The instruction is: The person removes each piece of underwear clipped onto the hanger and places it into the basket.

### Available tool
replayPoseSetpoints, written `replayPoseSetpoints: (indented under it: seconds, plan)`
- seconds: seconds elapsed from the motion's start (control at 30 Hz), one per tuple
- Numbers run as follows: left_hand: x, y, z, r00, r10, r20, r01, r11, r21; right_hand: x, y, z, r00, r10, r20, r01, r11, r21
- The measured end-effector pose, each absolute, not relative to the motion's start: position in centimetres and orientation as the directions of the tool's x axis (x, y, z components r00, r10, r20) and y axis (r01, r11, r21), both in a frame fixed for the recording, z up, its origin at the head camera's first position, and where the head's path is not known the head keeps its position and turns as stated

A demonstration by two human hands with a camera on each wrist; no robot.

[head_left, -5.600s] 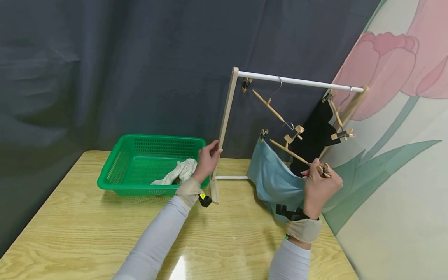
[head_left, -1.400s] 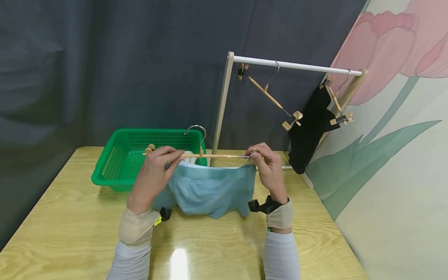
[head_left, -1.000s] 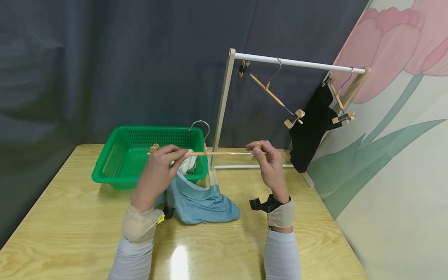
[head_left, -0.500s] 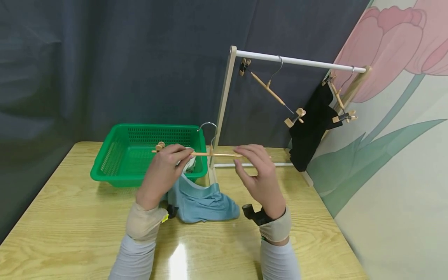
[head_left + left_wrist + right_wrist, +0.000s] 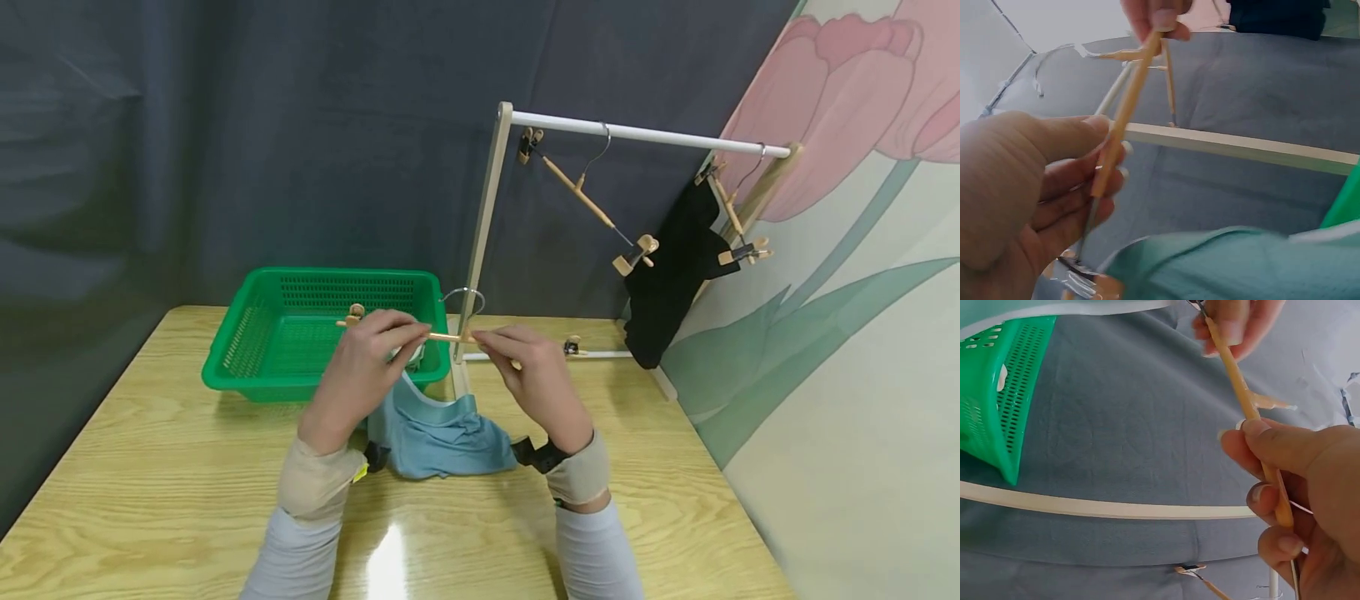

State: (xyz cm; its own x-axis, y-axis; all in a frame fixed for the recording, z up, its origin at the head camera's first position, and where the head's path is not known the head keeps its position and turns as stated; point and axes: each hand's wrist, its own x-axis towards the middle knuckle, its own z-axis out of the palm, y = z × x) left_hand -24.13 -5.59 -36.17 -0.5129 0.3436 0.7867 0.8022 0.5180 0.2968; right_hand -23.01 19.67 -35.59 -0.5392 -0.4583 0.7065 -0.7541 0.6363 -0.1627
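A wooden clip hanger (image 5: 444, 337) is held roughly level above the table by both hands. My left hand (image 5: 363, 367) pinches its bar left of the metal hook; my right hand (image 5: 540, 383) pinches it just right of the hook. From the left end hangs a light-blue garment (image 5: 446, 446) with a wide waistband, its right side slumped low over the table. The left wrist view shows the garment (image 5: 1241, 262) beside the left clip (image 5: 1108, 287). Past my right hand the right clip (image 5: 572, 345) has no cloth in it.
A green basket (image 5: 262, 385) with a whitish cloth (image 5: 416, 357) stands behind my left hand. The rack (image 5: 489, 208) behind carries a bare clip hanger (image 5: 577, 190) and another with a black garment (image 5: 663, 287). A painted wall (image 5: 847, 350) borders the table's right side.
The hanger has come left from the rack's right side, and my left hand has left the rack's post for it. The garment's right side has dropped; my right hand has slid inward along the bar.
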Motion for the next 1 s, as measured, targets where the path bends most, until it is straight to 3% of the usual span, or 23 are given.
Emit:
replayPoseSetpoints:
  seconds: [0.17, 0.27, 0.37, 0.53, 0.67, 0.8, 1.0]
  plan:
    - [-23.8, -6.7, -35.5, -0.450, 0.234, 0.862, 0.837, 0.448, 0.316, -23.2, 19.9, -35.7, -0.526, -0.456, 0.718, -0.769, 0.617, -0.171]
    - [-24.0, -7.9, -35.6, -0.466, 0.158, 0.870, 0.822, 0.441, 0.361, -23.2, 20.1, -35.6, -0.528, -0.455, 0.717, -0.769, 0.614, -0.177]
    - [-24.3, -9.2, -36.1, -0.562, 0.136, 0.816, 0.776, 0.428, 0.463, -23.1, 20.2, -35.5, -0.525, -0.452, 0.721, -0.773, 0.607, -0.182]
    - [-25.1, -10.7, -37.0, -0.743, 0.208, 0.636, 0.658, 0.406, 0.634, -22.9, 20.4, -35.5, -0.515, -0.454, 0.727, -0.780, 0.600, -0.178]
    - [-25.6, -10.9, -37.6, -0.817, 0.267, 0.511, 0.577, 0.361, 0.733, -22.9, 20.4, -35.5, -0.513, -0.466, 0.721, -0.788, 0.589, -0.180]
    - [-26.0, -10.9, -38.0, -0.821, 0.294, 0.489, 0.564, 0.285, 0.775, -22.8, 20.3, -35.5, -0.520, -0.476, 0.709, -0.791, 0.581, -0.190]
    - [-26.5, -10.7, -38.4, -0.774, 0.302, 0.557, 0.605, 0.095, 0.790, -22.9, 20.2, -35.4, -0.548, -0.485, 0.682, -0.787, 0.576, -0.222]
